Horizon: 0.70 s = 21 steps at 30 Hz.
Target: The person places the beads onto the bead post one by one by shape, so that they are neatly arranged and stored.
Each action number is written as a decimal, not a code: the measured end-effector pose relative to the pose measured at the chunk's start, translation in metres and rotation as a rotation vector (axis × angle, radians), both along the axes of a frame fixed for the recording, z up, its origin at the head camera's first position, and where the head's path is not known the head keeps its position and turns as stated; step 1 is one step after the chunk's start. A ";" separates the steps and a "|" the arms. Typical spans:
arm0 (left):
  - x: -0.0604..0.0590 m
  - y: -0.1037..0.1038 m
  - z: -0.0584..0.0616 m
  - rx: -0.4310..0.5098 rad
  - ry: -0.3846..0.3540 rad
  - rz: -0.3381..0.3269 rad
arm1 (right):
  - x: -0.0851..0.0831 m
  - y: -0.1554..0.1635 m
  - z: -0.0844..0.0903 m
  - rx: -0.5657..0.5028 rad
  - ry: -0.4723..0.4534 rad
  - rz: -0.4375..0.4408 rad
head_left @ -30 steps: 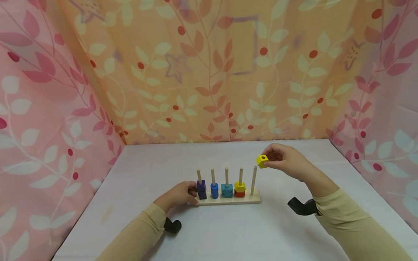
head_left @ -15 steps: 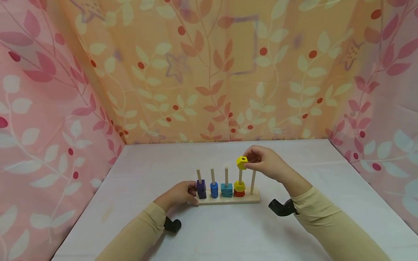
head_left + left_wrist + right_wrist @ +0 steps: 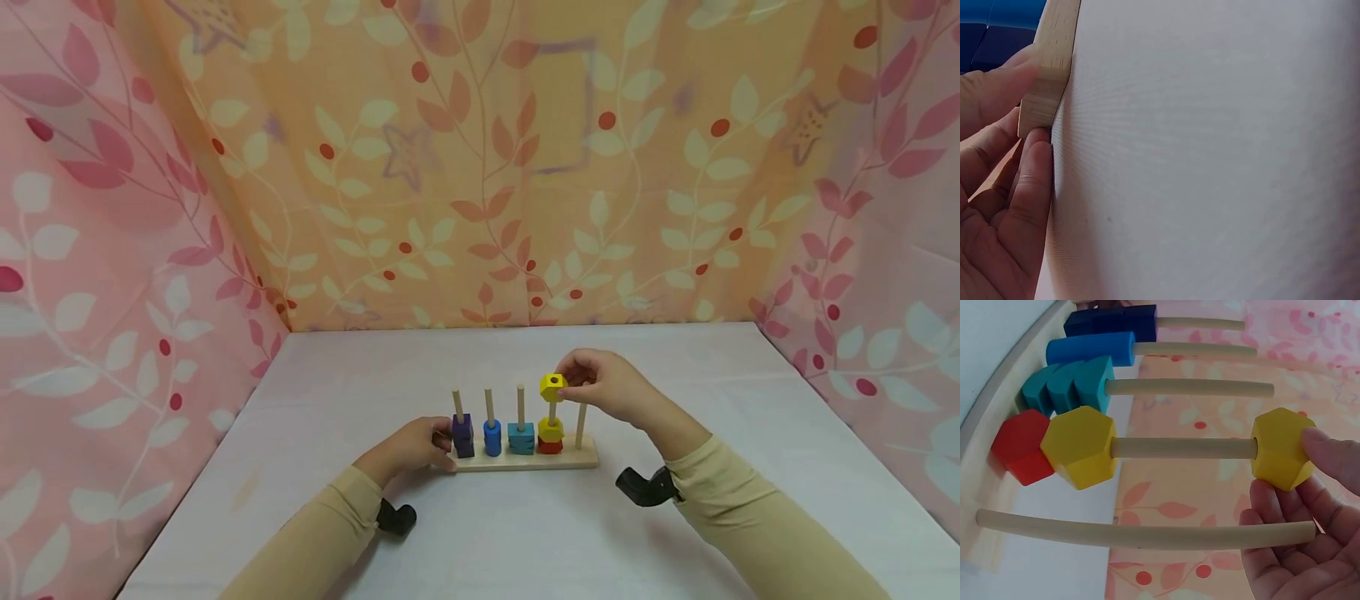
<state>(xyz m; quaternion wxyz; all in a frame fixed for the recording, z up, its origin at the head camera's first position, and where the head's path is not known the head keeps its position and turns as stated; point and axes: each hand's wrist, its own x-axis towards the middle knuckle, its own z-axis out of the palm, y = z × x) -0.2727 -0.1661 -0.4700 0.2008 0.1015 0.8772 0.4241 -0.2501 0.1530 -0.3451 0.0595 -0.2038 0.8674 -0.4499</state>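
A wooden peg stand (image 3: pixel 525 466) with a row of upright pegs stands on the table. My left hand (image 3: pixel 411 446) grips its left end; in the left wrist view thumb and fingers are on the pale base (image 3: pixel 1054 69). My right hand (image 3: pixel 611 385) pinches a yellow faceted bead (image 3: pixel 1279 449) between thumb and fingers. The top of the fourth peg (image 3: pixel 1185 448) is inside that bead's hole. Lower on this peg sit another yellow bead (image 3: pixel 1082 448) and a red bead (image 3: pixel 1019 448). The rightmost peg (image 3: pixel 1147 531) is bare and passes by my right fingers.
Dark purple blocks (image 3: pixel 462 436), a blue stack (image 3: pixel 492 438) and teal blocks (image 3: pixel 521 438) sit on the other pegs. A white cloth covers the table (image 3: pixel 510 533). Patterned curtains (image 3: pixel 480 167) close off the back and sides. Black wrist devices (image 3: pixel 645 487) stick out under the sleeves.
My right hand has carried the yellow bead left from beyond the rightmost peg to the fourth peg, then lowered it slightly onto the peg's top. My left hand has stayed in place.
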 end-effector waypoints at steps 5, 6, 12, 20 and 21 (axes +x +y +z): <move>0.000 0.000 0.001 -0.004 0.015 -0.012 | -0.001 0.002 -0.008 -0.019 -0.033 0.006; 0.000 0.000 0.001 -0.004 0.018 -0.014 | -0.001 0.002 -0.011 -0.020 -0.040 0.005; 0.000 0.000 0.003 -0.007 0.023 -0.015 | -0.004 0.003 -0.022 -0.028 -0.082 -0.034; 0.001 0.002 0.004 -0.003 0.023 -0.019 | -0.006 0.004 -0.043 -0.056 -0.154 -0.056; 0.001 0.002 0.004 -0.005 0.024 -0.020 | -0.007 0.004 -0.046 -0.058 -0.160 -0.057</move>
